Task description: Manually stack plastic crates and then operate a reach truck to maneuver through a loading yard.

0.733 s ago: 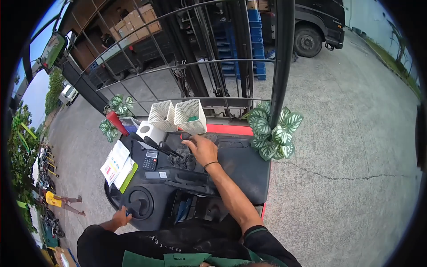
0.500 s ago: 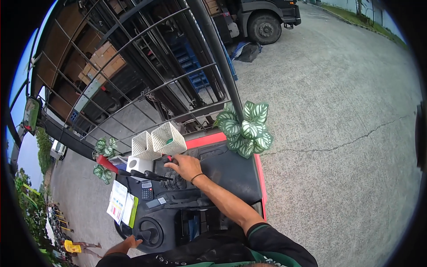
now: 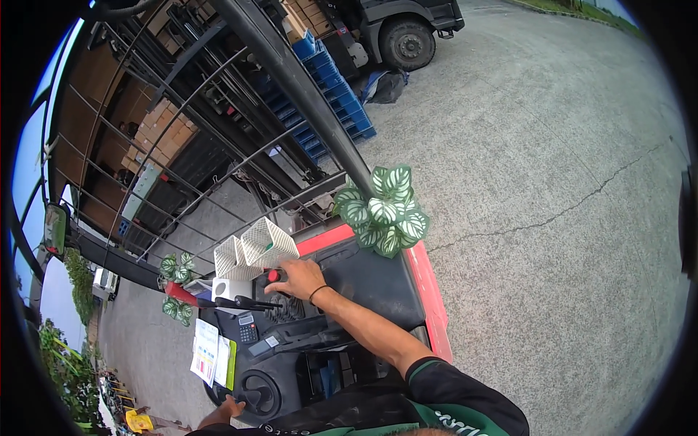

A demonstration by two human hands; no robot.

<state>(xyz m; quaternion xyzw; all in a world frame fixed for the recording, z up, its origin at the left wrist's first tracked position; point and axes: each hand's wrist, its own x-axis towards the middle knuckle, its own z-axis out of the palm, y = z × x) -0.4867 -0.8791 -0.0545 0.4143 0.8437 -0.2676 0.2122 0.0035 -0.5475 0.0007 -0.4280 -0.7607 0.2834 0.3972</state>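
My right hand (image 3: pixel 302 280) reaches over the dark console of a forklift, thumb and fingers apart around a red-topped knob (image 3: pixel 274 276). Whether any finger touches the knob is hard to see. Beside it stand several black control levers (image 3: pixel 251 302) and one lever with a red grip (image 3: pixel 180 293). My left hand (image 3: pixel 233 407), low in the picture, is closed at the left edge of the black steering wheel (image 3: pixel 260 392); its fingers are partly hidden. Papers (image 3: pixel 206 352) on a green board, a calculator (image 3: pixel 248 328) and a phone-like device (image 3: pixel 263 344) lie between the hands.
Two white mesh baskets (image 3: pixel 267 245) and leafy plants (image 3: pixel 384 211) sit along the front, behind a black bar guard. Beyond are blue pallets (image 3: pixel 338 98), a dark truck (image 3: pixel 407 40) and stacked cartons (image 3: pixel 163 131). A yellow-clad person (image 3: pixel 138 421) is at lower left.
The outside scene has shifted against the forklift, and more of the blue pallets shows. My right hand has loosened around the red-topped knob. My left hand stays at the wheel.
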